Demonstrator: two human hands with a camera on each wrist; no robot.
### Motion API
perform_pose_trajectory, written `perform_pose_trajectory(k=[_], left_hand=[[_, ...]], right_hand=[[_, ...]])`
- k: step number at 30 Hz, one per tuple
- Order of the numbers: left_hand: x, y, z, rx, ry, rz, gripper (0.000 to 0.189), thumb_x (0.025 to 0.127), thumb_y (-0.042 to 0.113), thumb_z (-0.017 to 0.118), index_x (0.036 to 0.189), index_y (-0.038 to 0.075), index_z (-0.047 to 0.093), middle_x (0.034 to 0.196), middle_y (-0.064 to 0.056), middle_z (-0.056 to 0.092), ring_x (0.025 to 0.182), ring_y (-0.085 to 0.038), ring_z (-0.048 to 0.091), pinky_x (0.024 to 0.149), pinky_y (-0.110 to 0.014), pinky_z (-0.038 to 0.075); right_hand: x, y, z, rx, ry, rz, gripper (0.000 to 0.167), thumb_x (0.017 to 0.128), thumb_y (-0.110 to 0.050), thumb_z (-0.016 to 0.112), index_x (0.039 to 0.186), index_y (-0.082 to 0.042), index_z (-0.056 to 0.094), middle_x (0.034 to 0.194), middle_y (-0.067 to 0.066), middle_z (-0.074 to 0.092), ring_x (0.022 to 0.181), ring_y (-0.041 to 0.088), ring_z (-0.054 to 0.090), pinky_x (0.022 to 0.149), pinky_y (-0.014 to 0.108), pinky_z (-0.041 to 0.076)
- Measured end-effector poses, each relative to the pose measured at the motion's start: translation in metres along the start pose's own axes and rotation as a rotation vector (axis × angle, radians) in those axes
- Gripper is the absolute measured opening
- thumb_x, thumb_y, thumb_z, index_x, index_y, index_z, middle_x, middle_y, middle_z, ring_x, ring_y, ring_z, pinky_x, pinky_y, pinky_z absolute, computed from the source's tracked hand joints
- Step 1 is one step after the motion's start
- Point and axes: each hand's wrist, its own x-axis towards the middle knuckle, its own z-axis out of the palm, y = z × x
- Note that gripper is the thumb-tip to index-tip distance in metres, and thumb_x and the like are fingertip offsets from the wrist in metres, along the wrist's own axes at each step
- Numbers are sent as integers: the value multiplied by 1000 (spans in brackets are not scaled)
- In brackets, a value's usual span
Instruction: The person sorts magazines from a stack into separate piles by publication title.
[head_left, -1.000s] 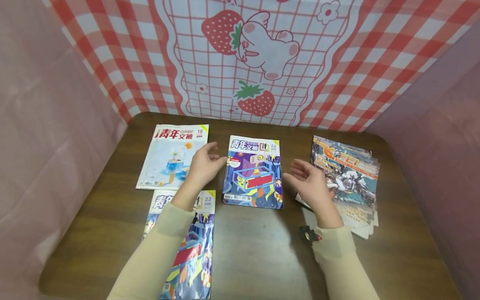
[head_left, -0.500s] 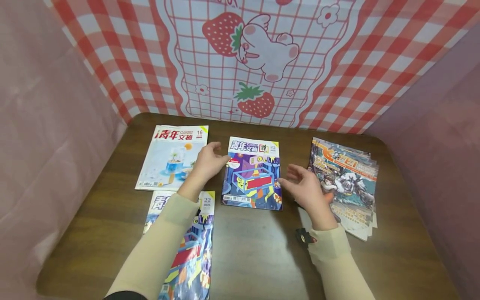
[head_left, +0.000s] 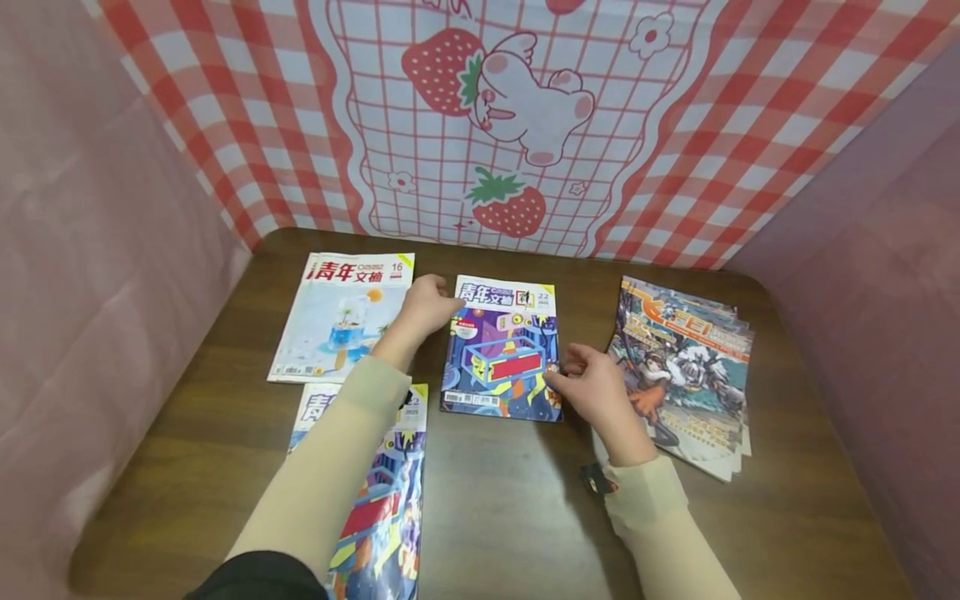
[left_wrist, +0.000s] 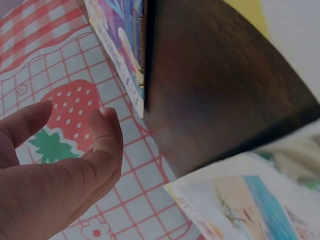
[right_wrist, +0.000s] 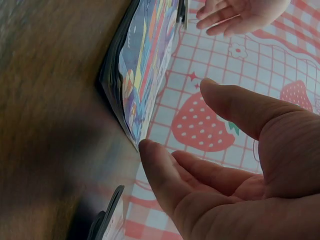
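Note:
A small stack of purple magazines (head_left: 501,360) lies at the middle of the table. My left hand (head_left: 426,307) hovers at the stack's upper left edge, its thumb tip overlapping the corner in the head view. Over on the other side, my right hand (head_left: 596,390) has its thumb at the stack's right edge. Thumb and fingers are spread apart with nothing between them on the left hand (left_wrist: 75,160) in the left wrist view. The right hand (right_wrist: 225,175) in its own wrist view is likewise parted, with fingertips close to the stack's corner.
White magazines with a blue cover picture (head_left: 337,325) lie at the left. A second purple magazine (head_left: 390,500) sits nearer, partly under the left sleeve. Several fanned magazines (head_left: 686,367) are at the right. A strawberry-print cloth (head_left: 510,125) hangs behind the wooden table (head_left: 495,508).
Both hands have closed in on the middle stack: the left moved right and slightly away from me, the right moved left and nearer me. The magazines stay where they were.

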Motion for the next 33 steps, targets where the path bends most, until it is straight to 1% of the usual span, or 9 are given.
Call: perform_pose_trajectory(k=[7,11,14,17,20,23,26,29,33], left_hand=[[12,-2,4,33,12,-42,62,92,18,72,141,-12,48,137,-28,54,127,-40,51,105,-47,44],[18,-4,5,5,-5,-82,61,92,18,72,139,-13,47,139,-29,51,128,-41,49,105,-48,44],[22,-6,6,-24,-14,-90,60,92,18,72,136,-14,47,136,-29,52,125,-40,50,102,-48,46],[25,-7,8,-14,-10,-78,57,89,16,73,131,-14,50,132,-28,54,120,-39,52,99,-48,48],[28,-7,10,35,-10,-67,51,86,15,73,124,-13,54,124,-25,57,111,-37,54,94,-46,51],[30,-6,11,105,-24,-69,41,83,15,71,112,-11,58,109,-22,59,96,-33,55,83,-42,53],[30,-5,13,130,-51,-97,34,82,14,70,105,-9,59,99,-18,59,85,-29,55,71,-37,53],[29,-3,14,114,-70,-130,35,82,13,70,107,-8,58,97,-17,59,82,-27,57,65,-34,52],[28,1,14,73,-76,-169,45,82,13,73,116,-10,55,103,-17,58,83,-26,56,68,-33,52]], right_hand=[[0,-2,4,-75,-14,44,67,85,-20,83,134,15,54,117,28,67,105,36,68,90,47,55],[0,-3,6,-120,-33,65,68,83,-23,85,132,15,56,113,26,69,102,35,70,90,48,55],[1,-3,6,-128,-41,64,68,82,-23,87,130,16,56,109,25,70,100,34,70,90,48,55],[2,-3,6,-149,-35,66,64,80,-23,88,124,14,61,103,21,70,95,32,69,87,47,55],[3,-2,8,-185,-28,67,54,78,-24,89,113,10,66,93,15,69,86,27,65,81,44,53],[5,-2,10,-221,-27,60,46,77,-26,88,102,7,68,86,11,66,80,27,58,76,43,50],[5,-2,12,-250,-25,54,44,76,-26,89,99,6,69,85,10,66,80,29,57,78,44,48],[6,-1,12,-269,-21,55,46,75,-26,89,100,6,70,87,11,67,84,32,58,82,46,46],[7,-1,12,-268,-34,66,49,75,-27,90,105,8,70,90,13,68,87,33,58,84,47,46]])
